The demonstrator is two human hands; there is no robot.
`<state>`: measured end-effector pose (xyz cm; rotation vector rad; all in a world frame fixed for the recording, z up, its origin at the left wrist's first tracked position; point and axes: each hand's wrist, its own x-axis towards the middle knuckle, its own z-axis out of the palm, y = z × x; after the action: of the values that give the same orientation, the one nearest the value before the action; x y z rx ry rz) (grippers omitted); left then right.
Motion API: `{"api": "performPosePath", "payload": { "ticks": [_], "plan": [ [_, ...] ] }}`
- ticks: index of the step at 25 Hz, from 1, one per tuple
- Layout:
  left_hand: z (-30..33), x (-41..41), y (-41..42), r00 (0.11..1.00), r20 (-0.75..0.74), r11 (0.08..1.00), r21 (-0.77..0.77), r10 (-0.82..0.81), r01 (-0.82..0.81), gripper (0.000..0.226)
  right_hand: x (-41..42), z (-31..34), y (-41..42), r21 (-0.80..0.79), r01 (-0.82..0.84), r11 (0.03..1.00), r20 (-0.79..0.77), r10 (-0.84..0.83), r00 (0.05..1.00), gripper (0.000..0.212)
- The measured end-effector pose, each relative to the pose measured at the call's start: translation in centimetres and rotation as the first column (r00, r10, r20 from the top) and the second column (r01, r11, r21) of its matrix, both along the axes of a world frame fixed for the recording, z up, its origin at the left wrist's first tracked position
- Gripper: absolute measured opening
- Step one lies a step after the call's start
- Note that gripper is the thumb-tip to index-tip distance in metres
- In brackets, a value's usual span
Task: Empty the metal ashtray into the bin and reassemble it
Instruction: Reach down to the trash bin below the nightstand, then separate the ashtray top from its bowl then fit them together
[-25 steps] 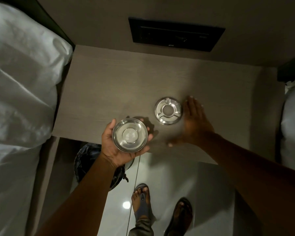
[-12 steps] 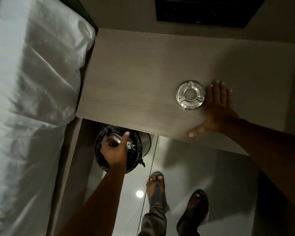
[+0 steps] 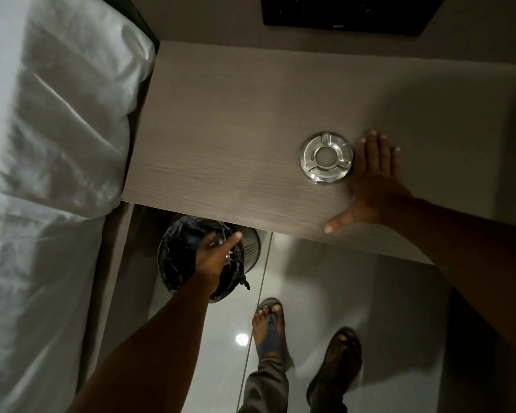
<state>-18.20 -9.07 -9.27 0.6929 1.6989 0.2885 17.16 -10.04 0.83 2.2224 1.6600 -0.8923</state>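
bin (image 3: pixel 251 248): round mesh-sided waste bin on the floor, half tucked under the near edge of the table, lined with a crinkly black plastic bag (image 3: pixel 176 257) knotted at the near right rim. Can't make out anything inside, it's just dark in there.

ashtray bowl (image 3: pixel 227 256): only a small shiny metal sliver shows by the left hand, right over the bin's mouth. Too hidden to say how it's tipped or whether anything is in it.

left hand (image 3: pixel 213 257): back of the hand faces the camera, thumb poking out to the far right, fingers curled under and out of sight. It sits right on top of that metal glint, so the bowl looks to be in this hand, but the hold itself isn't visible.

ashtray lid (image 3: pixel 326 158): round polished metal ring with a centre hole and three cigarette grooves, lying flat on the table, well apart from the bowl.

right hand (image 3: pixel 373 183): flat on the table, palm down, fingers spread, holding nothing. Its index finger side is just right of the lid, about touching the rim.

table (image 3: pixel 221 129): pale wood-grain top, matte.

bed (image 3: pixel 42 144): white, wrinkly bedding all along the left.

floor (image 3: pixel 325 293): glossy tiles with a lamp glare, two feet in sandals (image 3: pixel 270 332) at the near edge.
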Motion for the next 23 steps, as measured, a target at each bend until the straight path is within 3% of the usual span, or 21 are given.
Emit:
{"api": "performPosePath", "payload": {
  "ticks": [3, 6, 8, 11, 14, 17, 23],
  "plan": [
    [1.4, 0.1, -0.6, 0.995, 0.026, 0.994, -0.049, -0.101, 0.102, 0.086, 0.0, 0.0, 0.0, 0.004, 0.015, 1.000, 0.010, -0.015, 1.000, 0.182],
    [3.0, -1.9, -0.7, 0.991, 0.116, 0.997, -0.044, 0.067, -0.062, 0.066, 0.0, 0.3, 0.1, 0.013, 0.041, 0.999, 0.000, -0.041, 0.999, 0.181],
    [5.0, -3.8, -0.5, 0.945, 0.267, 0.980, -0.114, 0.191, -0.166, 0.085, 0.0, 1.0, 0.0, 0.048, 0.070, 0.996, -0.032, -0.069, 0.997, 0.177],
    [8.9, -5.0, 0.0, 0.755, 0.544, 0.927, -0.284, 0.365, -0.243, 0.124, 0.3, 1.9, 0.3, 0.131, 0.167, 0.977, -0.138, -0.149, 0.979, 0.159],
    [11.7, -2.2, 2.2, 0.596, 0.722, 0.932, -0.328, 0.352, -0.154, 0.120, -0.5, 2.7, 1.3, 0.248, 0.091, 0.964, -0.142, -0.056, 0.988, 0.134],
    [12.9, 3.5, 5.0, 0.521, 0.812, 0.960, -0.273, 0.262, -0.056, 0.107, -1.9, 3.3, 3.1, 0.325, 0.028, 0.945, -0.140, 0.019, 0.990, 0.117],
    [12.2, 11.6, 7.6, 0.394, 0.892, 0.953, -0.283, 0.220, 0.109, 0.097, -2.4, 2.8, 5.3, 0.198, -0.037, 0.979, -0.044, 0.047, 0.998, 0.103]
  ]
}}
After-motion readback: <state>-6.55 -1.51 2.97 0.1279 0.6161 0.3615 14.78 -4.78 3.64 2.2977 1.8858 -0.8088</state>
